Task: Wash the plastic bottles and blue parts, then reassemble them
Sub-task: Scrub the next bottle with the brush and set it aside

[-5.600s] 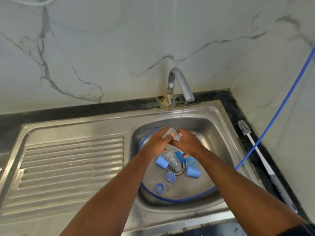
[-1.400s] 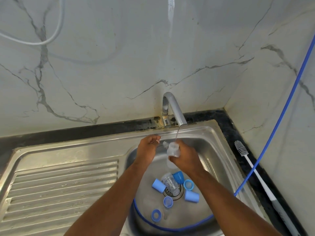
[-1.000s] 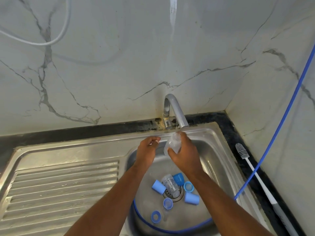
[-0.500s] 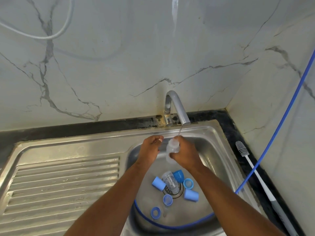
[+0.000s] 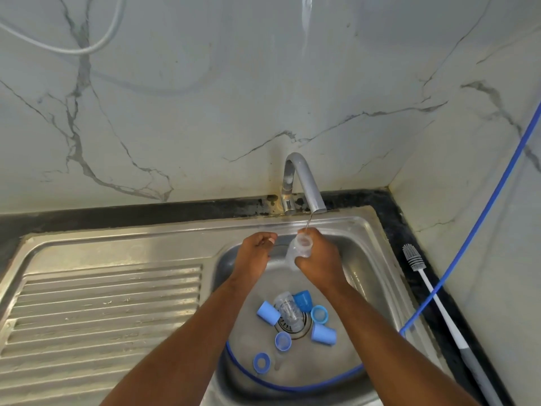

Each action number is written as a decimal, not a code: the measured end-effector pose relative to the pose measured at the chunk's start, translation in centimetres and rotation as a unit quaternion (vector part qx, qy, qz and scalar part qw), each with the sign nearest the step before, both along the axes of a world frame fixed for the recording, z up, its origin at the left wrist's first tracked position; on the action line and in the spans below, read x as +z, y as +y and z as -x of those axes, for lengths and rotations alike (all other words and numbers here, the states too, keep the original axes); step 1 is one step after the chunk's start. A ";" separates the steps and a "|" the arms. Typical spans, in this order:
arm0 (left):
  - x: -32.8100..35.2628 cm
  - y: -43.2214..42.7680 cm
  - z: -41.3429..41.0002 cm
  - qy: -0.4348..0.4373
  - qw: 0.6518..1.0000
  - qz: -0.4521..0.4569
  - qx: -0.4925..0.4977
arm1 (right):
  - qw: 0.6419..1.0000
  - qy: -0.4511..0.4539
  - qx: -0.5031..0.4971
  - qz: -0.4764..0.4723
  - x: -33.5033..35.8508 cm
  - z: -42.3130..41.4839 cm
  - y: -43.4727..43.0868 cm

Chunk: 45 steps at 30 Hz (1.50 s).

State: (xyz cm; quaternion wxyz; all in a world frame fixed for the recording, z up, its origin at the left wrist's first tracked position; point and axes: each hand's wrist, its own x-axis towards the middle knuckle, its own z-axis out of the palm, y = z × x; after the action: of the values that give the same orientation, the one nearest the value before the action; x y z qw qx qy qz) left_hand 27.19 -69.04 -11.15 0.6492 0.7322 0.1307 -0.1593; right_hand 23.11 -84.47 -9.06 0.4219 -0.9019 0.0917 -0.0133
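My right hand [image 5: 319,260] grips a clear plastic bottle [image 5: 299,248] upright under the tap [image 5: 304,183], and a thin stream of water runs into its open mouth. My left hand [image 5: 255,253] hovers just left of the bottle with its fingers curled, holding nothing that I can see. Down in the sink basin [image 5: 363,259] a second clear bottle [image 5: 288,310] lies over the drain. Around it lie several blue parts: caps [image 5: 268,311] [image 5: 323,334] [image 5: 303,300] and rings [image 5: 261,362] [image 5: 319,314] [image 5: 282,341].
A blue hose [image 5: 474,230] comes down the right wall and curls round the basin floor. A white bottle brush [image 5: 430,291] lies on the dark counter to the right. A ribbed steel draining board [image 5: 102,312] lies on the left. A marble wall stands behind.
The left hand let go of the bottle and drew off to the left. The right hand turned the bottle upright and holds its mouth under the water stream.
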 end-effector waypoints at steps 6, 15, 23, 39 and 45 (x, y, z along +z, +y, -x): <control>0.6 -0.7 0.2 -0.008 1.000 0.003 -0.005 | 1.000 0.003 0.009 -0.009 0.5 -0.3 -0.4; 0.4 -2.0 0.3 -0.028 0.999 0.025 -0.028 | 0.998 -0.043 -0.039 -0.037 0.8 -0.6 -1.1; 0.0 -1.8 0.6 0.046 0.997 0.059 0.016 | 0.999 -0.039 0.013 0.021 1.3 -1.1 -1.2; -0.6 -1.7 0.4 0.161 0.960 0.226 0.031 | 0.994 0.013 0.072 -0.079 1.9 -0.5 -2.0; -0.5 -2.4 0.5 0.101 0.918 0.382 0.012 | 0.902 0.190 -0.104 -0.374 0.8 0.7 -3.1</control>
State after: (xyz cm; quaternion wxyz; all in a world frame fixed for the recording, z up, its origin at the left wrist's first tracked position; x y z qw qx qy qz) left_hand 26.73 -71.41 -11.67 0.8649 0.4067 0.1330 -0.2623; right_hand 22.41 -87.56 -8.25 0.6988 -0.6485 0.2619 0.1499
